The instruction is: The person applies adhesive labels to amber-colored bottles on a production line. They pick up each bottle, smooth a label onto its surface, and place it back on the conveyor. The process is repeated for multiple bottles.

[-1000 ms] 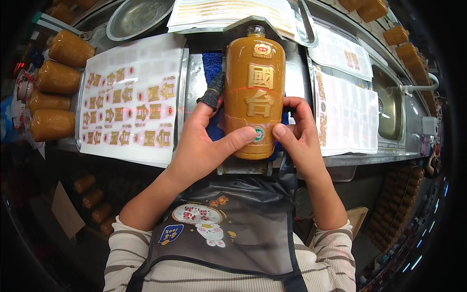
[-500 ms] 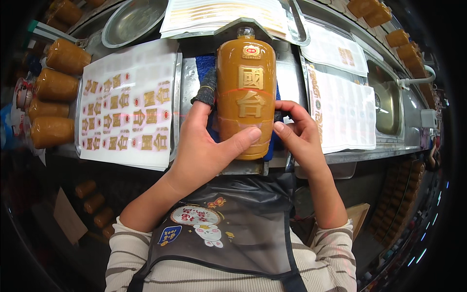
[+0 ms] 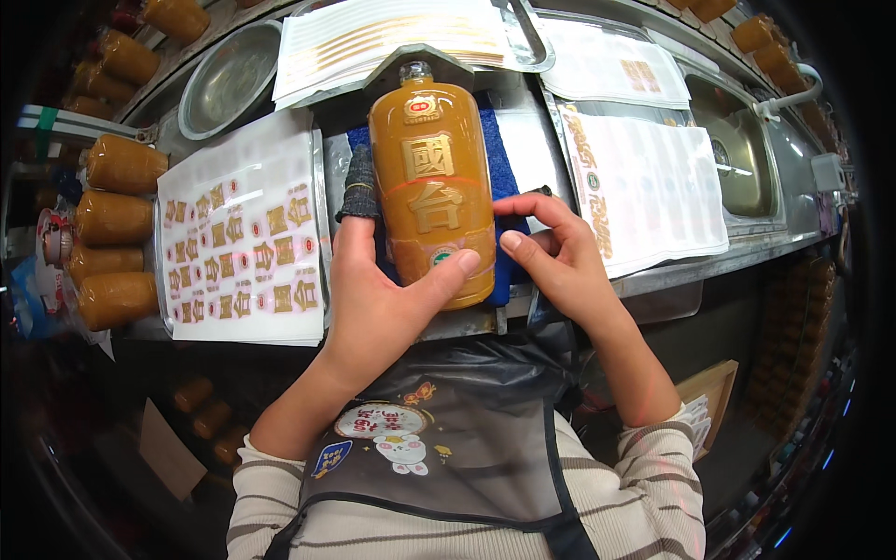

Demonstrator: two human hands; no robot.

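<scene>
The left hand (image 3: 378,303) gripped the bottle (image 3: 434,191) near its base, thumb laid across the lower front and a dark sleeve covering the index finger along the bottle's left side. The bottle, amber with gold characters and a small round seal near the bottom, lay lengthwise on a blue pad (image 3: 499,177), its cap pointing away from the person and its base toward the desk's (image 3: 672,271) near edge. The right hand (image 3: 560,257) sat just right of the bottle's base, fingers curled and partly open, fingertips at or close to the bottle's right side; whether they pinched anything could not be told. Left of the left hand, touching distance away, lay a sticker sheet (image 3: 243,243) of gold characters, its near edge running along the desk's rim. Beyond that sheet, further left, a row of amber bottles (image 3: 117,233) lay on their sides, closing off that side. Right of the right hand lay a white label sheet (image 3: 653,187), its corner reaching the desk's near edge, and past it a steel sink (image 3: 747,163). Ahead of the bottle's cap a striped sheet (image 3: 392,37) rested in a tray, with a steel bowl (image 3: 229,79) to the left of it. Open room lay mostly toward the person, where the desk ended and a dark apron (image 3: 448,429) hung below the hands.
</scene>
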